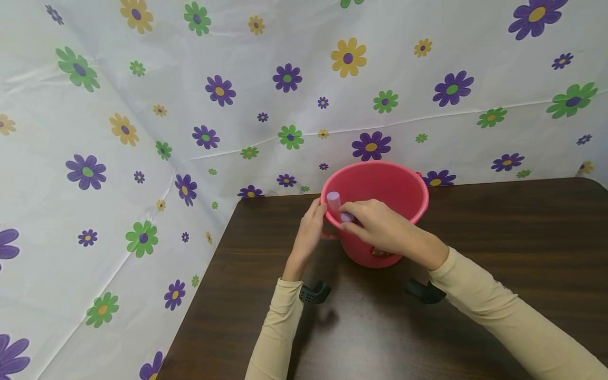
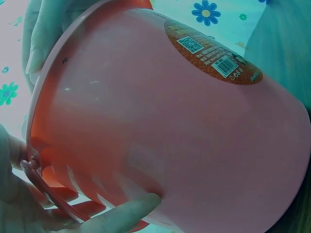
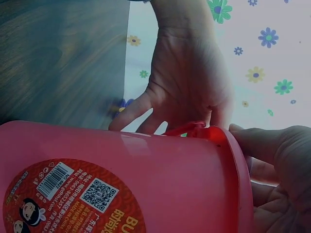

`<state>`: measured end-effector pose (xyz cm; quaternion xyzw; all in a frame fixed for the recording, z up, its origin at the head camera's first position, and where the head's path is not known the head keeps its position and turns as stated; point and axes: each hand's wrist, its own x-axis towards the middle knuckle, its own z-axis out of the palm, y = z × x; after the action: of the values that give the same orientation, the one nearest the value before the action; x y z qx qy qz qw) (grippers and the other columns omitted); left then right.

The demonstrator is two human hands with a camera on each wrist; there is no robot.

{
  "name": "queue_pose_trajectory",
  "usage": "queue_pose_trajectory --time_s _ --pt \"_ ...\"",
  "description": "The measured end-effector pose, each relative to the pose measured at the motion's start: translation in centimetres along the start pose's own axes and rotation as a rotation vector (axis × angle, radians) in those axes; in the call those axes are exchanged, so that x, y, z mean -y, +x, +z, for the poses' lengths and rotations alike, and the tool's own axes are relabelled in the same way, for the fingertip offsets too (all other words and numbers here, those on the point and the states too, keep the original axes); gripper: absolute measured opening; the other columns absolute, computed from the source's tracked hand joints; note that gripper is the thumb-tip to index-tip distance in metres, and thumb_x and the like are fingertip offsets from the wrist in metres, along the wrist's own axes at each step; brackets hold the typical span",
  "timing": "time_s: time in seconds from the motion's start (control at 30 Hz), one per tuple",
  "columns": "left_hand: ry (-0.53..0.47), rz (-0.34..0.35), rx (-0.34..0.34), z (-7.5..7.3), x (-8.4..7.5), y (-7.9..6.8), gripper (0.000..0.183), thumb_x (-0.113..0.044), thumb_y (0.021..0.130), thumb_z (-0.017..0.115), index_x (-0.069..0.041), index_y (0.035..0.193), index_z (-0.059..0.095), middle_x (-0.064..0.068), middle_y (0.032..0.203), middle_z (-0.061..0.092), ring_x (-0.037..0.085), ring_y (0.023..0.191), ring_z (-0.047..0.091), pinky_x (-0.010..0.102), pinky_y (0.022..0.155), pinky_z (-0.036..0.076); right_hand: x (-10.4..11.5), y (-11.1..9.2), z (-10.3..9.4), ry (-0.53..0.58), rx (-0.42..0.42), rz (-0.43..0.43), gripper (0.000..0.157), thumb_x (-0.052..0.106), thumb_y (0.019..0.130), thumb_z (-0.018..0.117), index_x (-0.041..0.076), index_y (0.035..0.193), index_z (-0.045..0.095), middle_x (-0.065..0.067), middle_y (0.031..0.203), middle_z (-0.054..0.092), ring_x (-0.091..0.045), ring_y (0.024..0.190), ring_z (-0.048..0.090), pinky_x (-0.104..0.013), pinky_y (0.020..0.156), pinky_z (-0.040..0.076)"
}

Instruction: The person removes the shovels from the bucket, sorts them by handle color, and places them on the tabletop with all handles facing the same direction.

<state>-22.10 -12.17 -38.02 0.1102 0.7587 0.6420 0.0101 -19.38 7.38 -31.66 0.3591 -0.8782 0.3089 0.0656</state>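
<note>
A pink bucket (image 1: 375, 253) stands upright on the dark wooden table, a round printed label (image 3: 73, 199) on its wall. My left hand (image 1: 309, 232) holds its left rim; in the left wrist view a finger (image 2: 131, 211) lies along the outer wall beside the bucket's handle (image 2: 53, 194). Over the near-left rim, my right hand (image 1: 380, 224) pinches a lilac rod-shaped piece (image 1: 347, 217), mostly hidden by the fingers. Another lilac cylinder end (image 1: 334, 199) sticks up just left of it, inside the rim. Whether the two lilac parts belong together I cannot tell.
The dark wooden table (image 1: 513, 248) extends to both sides of the bucket and towards me. Behind and to the left hangs a white flower-print sheet (image 1: 266, 53). Black devices (image 1: 315, 292) are worn at both wrists.
</note>
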Motion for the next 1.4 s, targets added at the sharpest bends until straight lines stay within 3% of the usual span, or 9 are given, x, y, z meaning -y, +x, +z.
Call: queue_pose_trajectory --time_s 0.27,0.8,1.27,1.4 --pt "0.001 -0.006 -0.003 0.1 0.0 -0.1 0.047 -0.032 0.110 0.039 -0.009 0.150 0.047 0.017 0.136 0.059 0.035 0.119 0.063 0.061 0.076 0.061 -0.4 -0.1 0.0 0.034 -0.008 -0.008 0.017 0.010 0.089 0.081 0.003 0.099 0.069 0.003 0.073 0.064 -0.009 0.063 0.058 -0.028 0.064 0.061" --pt "0.008 -0.010 -0.016 0.2 -0.1 -0.1 0.046 -0.032 0.110 0.038 -0.007 0.147 0.049 0.020 0.132 0.061 0.036 0.114 0.065 0.065 0.076 0.059 -1.0 0.1 0.1 0.044 -0.018 0.002 0.028 0.017 0.086 0.085 0.002 0.105 0.072 -0.002 0.087 0.072 -0.015 0.075 0.065 -0.038 0.075 0.064" --pt "0.029 -0.018 -0.011 0.1 -0.3 -0.2 0.047 -0.035 0.110 0.037 -0.010 0.149 0.046 0.016 0.136 0.059 0.035 0.115 0.065 0.055 0.075 0.063 -1.2 0.2 0.2 0.059 -0.079 -0.014 0.026 0.014 0.084 0.086 0.001 0.103 0.075 -0.002 0.084 0.074 -0.016 0.074 0.067 -0.039 0.075 0.064" --pt "0.021 -0.019 -0.013 0.1 -0.3 -0.1 0.047 -0.034 0.110 0.038 -0.010 0.149 0.047 0.016 0.136 0.059 0.035 0.116 0.064 0.057 0.075 0.063 -1.3 0.1 0.1 0.071 -0.090 -0.018 0.025 0.013 0.086 0.085 0.000 0.104 0.074 -0.002 0.084 0.074 -0.015 0.073 0.066 -0.039 0.075 0.064"
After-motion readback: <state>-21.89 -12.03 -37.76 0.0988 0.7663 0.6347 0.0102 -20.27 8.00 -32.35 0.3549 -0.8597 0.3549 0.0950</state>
